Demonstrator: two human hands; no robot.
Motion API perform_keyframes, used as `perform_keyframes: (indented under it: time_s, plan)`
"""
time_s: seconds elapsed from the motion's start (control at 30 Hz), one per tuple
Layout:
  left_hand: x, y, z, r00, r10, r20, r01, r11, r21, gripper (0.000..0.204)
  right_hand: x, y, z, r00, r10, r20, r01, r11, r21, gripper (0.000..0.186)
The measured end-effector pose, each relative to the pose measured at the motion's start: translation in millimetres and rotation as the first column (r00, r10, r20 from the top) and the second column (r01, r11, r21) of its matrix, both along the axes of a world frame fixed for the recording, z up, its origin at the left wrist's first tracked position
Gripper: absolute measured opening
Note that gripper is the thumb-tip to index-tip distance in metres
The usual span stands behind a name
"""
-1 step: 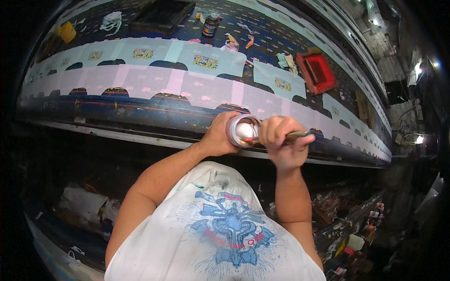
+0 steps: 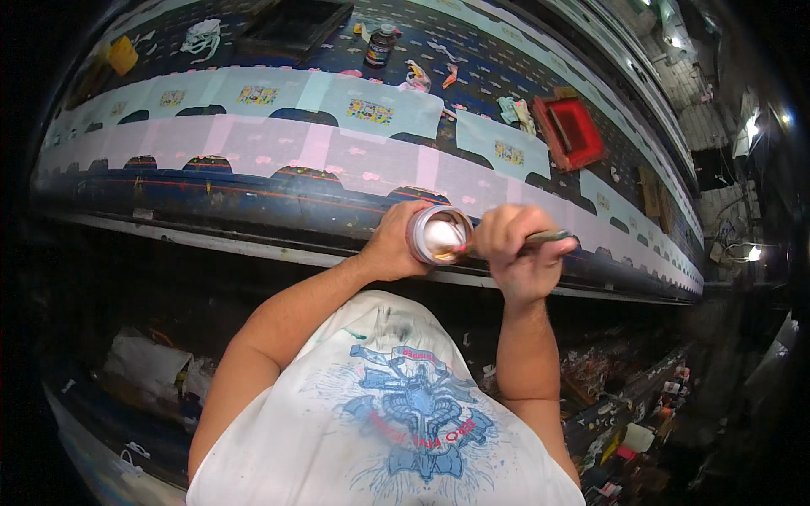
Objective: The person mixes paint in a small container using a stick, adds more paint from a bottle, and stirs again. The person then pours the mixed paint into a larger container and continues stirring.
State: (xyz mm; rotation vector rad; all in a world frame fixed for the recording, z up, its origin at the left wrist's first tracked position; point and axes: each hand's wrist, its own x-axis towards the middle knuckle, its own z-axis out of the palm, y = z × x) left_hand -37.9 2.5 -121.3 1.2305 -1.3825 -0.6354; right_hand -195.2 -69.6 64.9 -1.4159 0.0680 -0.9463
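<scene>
My left hand (image 2: 395, 244) is closed around a round, open-topped jar (image 2: 413, 236), held tilted toward me at the table's near edge. White, creamy stuff (image 2: 440, 234) shows inside, with a brownish patch low by the rim. On the jar's right, my right hand (image 2: 521, 253) grips a thin stick-like tool (image 2: 550, 239). Its handle sticks out past my fingers to the right, and its reddish other end reaches to the jar's mouth. What shape that end has is hidden.
Pale green printed fabric pieces (image 2: 304, 93) and a pink strip (image 2: 228, 139) lie along the long dark table (image 2: 287, 198). Farther back are a dark bottle (image 2: 380, 46), a red tray-like frame (image 2: 582, 126), a black frame (image 2: 291, 29), crumpled rags (image 2: 201, 38) and a yellow block (image 2: 122, 56).
My right hand and the stick-like tool have shifted slightly to the right. The left hand and the jar stay in place.
</scene>
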Motion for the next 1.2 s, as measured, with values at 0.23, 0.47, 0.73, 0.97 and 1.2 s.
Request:
perform_keyframes:
  time_s: [0.23, 0.47, 0.73, 0.97, 1.2]
  plan:
    - [3, -2, -1, 1.000, -0.007, 0.002, 0.007, 0.999, 0.046, 0.105, 22, 12, -16, 0.995, -0.027, 0.093, 0.029, 1.000, -0.013, 0.070]
    - [7, -6, 1, 1.000, -0.008, 0.010, 0.008, 1.000, -0.015, 0.103, 34, 4, -4, 0.962, -0.203, 0.181, 0.217, 0.975, -0.057, 0.071]
    - [6, -5, 1, 1.000, -0.003, 0.000, 0.003, 1.000, -0.008, 0.103, 14, -3, 0, 0.970, -0.182, 0.159, 0.194, 0.979, -0.067, 0.070]
    - [5, -5, 0, 1.000, -0.004, 0.023, 0.004, 1.000, 0.005, 0.105, -7, -5, -1, 1.000, 0.029, -0.007, -0.029, 0.999, -0.032, 0.070]
    - [8, -4, 0, 1.000, -0.007, 0.023, 0.007, 1.000, 0.010, 0.104, 17, 12, -12, 0.996, -0.002, 0.088, 0.000, 1.000, 0.017, 0.070]
